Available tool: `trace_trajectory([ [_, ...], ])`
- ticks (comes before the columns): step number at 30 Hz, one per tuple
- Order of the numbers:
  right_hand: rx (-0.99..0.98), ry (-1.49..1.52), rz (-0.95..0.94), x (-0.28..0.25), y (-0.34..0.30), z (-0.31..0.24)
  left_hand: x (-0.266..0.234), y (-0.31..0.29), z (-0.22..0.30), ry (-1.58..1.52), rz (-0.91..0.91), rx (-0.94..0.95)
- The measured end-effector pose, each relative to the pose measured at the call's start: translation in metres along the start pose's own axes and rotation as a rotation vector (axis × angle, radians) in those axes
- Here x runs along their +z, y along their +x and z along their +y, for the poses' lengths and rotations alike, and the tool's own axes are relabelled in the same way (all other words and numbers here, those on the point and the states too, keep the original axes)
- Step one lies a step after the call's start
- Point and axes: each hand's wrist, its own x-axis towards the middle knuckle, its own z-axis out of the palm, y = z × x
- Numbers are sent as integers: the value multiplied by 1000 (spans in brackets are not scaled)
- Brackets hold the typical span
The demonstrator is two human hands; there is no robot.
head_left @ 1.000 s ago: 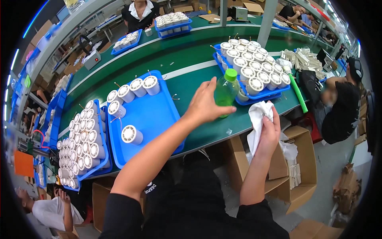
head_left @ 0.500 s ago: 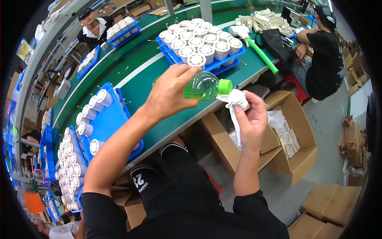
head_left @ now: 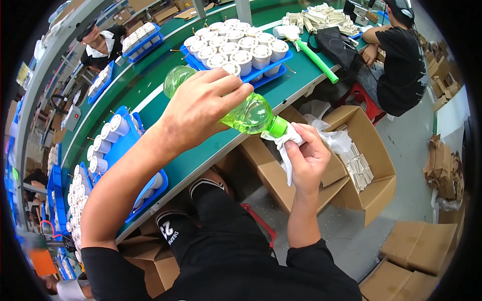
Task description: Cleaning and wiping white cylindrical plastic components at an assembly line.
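Observation:
My left hand (head_left: 203,103) is wrapped round the middle of a clear green plastic bottle (head_left: 252,114). The bottle lies tilted, its green cap end (head_left: 277,126) pointing down to the right and its base sticking out beyond my knuckles. In my right hand (head_left: 307,158), a white cloth (head_left: 286,145) is pinched between thumb and fingers. The cloth is pressed against the bottle's cap end, with a loose tail hanging below. Whether liquid is passing into the cloth cannot be made out.
Behind the bottle, a blue tray (head_left: 281,59) full of white round parts rests on the green table (head_left: 175,163). A second blue tray (head_left: 120,145) stands at left. Open cardboard boxes (head_left: 379,165) sit right of my legs. A co-worker (head_left: 401,65) sits far right, another person (head_left: 100,45) far left.
The bottle has tipped further, cap end lower, and its base now shows left of my hand. The cloth has moved slightly down and left with my right hand. The whole view has shifted a little.

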Motion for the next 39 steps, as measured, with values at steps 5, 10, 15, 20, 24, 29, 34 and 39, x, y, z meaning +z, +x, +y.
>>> trace_trajectory([
  [5,9,57,24,1,-2,7,5,-4,-5,-17,11,3],
  [10,59,129,75,2,0,7,12,-1,-10,-77,47,10],
  [15,83,74,126,11,-12,18,20,-13,-11,-127,15,-48],
  [20,228,462,-38,50,-4,24,26,-45,-15,-236,-21,-240],
  [24,292,546,-20,71,8,20,33,-73,-46,-432,11,-599],
  [29,603,1387,-62,53,13,70,61,-110,-84,-583,62,-906],
  [34,323,167,110,37,4,60,82,-72,-80,-507,56,-898],
  [39,414,276,56,65,-8,63,69,-108,-78,-490,180,-1025],
])
